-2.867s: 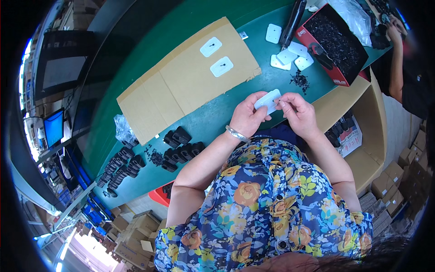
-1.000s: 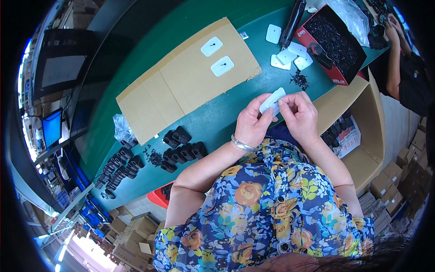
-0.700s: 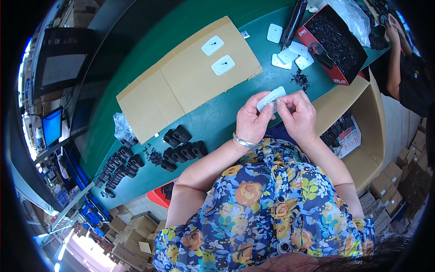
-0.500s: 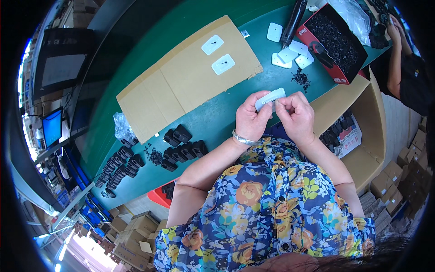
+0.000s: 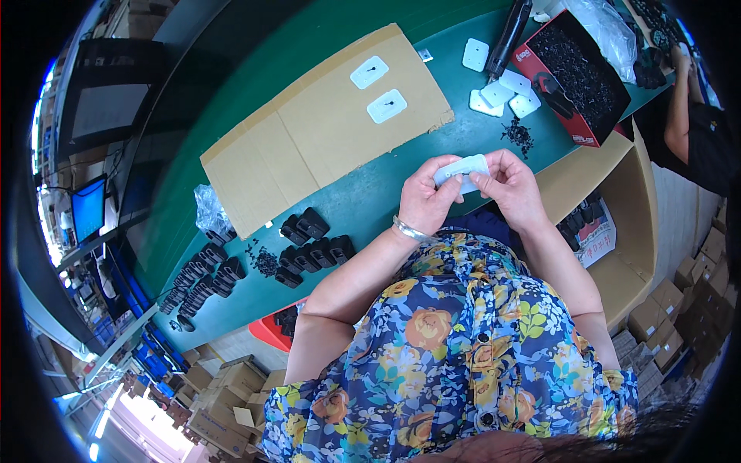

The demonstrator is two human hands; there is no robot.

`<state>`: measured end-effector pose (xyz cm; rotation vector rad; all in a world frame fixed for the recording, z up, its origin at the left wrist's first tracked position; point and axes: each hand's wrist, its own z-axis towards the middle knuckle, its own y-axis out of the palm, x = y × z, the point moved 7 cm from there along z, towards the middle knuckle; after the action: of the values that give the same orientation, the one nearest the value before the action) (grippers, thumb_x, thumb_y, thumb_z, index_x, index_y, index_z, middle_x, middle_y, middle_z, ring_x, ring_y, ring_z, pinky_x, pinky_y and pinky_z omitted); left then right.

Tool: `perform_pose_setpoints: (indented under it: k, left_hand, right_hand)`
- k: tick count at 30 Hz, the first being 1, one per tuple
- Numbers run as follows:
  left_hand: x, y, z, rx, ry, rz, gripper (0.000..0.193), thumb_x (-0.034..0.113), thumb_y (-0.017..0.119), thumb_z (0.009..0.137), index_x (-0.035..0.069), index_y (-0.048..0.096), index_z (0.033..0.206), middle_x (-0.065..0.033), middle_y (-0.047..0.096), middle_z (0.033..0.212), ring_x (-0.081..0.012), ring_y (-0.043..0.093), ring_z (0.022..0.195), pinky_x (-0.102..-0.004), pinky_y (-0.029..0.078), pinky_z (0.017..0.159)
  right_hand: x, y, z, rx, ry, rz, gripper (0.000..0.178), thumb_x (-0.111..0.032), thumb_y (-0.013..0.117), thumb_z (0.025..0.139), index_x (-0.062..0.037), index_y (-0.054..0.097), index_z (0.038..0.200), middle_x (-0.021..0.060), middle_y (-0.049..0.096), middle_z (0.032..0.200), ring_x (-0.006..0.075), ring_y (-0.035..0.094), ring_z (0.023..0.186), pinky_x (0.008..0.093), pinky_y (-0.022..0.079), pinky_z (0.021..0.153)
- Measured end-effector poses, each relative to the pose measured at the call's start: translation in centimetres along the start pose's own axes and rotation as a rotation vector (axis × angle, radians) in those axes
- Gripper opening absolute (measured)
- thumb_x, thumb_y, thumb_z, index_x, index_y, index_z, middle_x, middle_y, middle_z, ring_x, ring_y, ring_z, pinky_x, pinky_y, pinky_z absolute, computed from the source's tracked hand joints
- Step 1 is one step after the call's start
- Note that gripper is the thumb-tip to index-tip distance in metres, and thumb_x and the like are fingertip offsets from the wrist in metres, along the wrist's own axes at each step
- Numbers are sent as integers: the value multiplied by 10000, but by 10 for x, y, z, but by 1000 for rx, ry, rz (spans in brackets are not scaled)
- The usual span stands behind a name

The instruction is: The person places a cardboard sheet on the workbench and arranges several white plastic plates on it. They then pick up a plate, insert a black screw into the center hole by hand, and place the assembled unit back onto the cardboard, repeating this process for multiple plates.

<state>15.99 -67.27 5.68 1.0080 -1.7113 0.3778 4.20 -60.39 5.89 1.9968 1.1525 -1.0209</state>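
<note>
A white rounded plate [image 5: 466, 167] is held in front of me at the table's near edge. My left hand [image 5: 429, 194] grips its left end, thumb on the face. My right hand [image 5: 509, 188] pinches the right end, its thumb pressing near a small dark part on the plate. Beyond my hands, a pile of small black parts [image 5: 518, 136] lies on the green table. Several more white plates [image 5: 496, 94] overlap behind that pile. Two white plates, one of them nearer [image 5: 387, 106], lie on a flat cardboard sheet [image 5: 309, 131], each with a black piece in its middle.
A red box [image 5: 580, 85] full of small black parts stands at the far right, beside a black power screwdriver [image 5: 509, 37]. Black housings [image 5: 315, 253] stand in rows at the left. An open carton [image 5: 617, 224] is at my right. Another person's arm [image 5: 678, 108] shows at far right.
My right hand has shifted from pinching at the plate's middle to holding its right end, with the thumb on the face. The plate's face now shows more fully.
</note>
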Motion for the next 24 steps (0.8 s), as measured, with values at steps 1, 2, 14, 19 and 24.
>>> perform_pose_setpoints:
  k: [1,2,14,19,24]
  left_hand:
    - [-5,-3,3,-8,-13,-16,225,79,533,817,11,517,1031,-36,579,783,-77,536,597,-204,441,529]
    - [-12,-10,7,-2,-11,-14,225,79,533,817,11,517,1031,-36,579,783,-77,536,597,-204,441,529]
    - [-75,-105,71,328,-247,156,255,36,501,834,-20,469,1080,-97,583,872,-172,623,674,-232,508,526]
    - [-59,-123,67,474,-57,799,329,121,584,783,22,490,1082,-117,573,906,-197,620,683,-293,509,543]
    - [-1,-56,63,295,412,1310,329,192,613,720,66,535,1014,-100,522,990,-268,578,758,-353,491,624]
  right_hand:
    - [6,3,7,-67,-10,96,189,-53,596,787,-15,529,961,20,570,848,51,513,714,191,441,613]
    - [10,7,13,-137,-19,192,194,-56,578,802,-12,529,985,25,574,857,57,521,720,194,445,626]
    - [78,33,130,-19,36,-142,215,-116,570,800,-15,566,989,58,591,835,112,560,713,240,476,601]
    - [57,-7,102,38,-73,-485,195,-153,585,777,-38,594,934,105,602,825,167,585,705,288,466,646]
    - [27,-112,64,495,-215,-724,149,-165,589,774,-66,617,882,104,598,808,213,584,703,304,462,654]
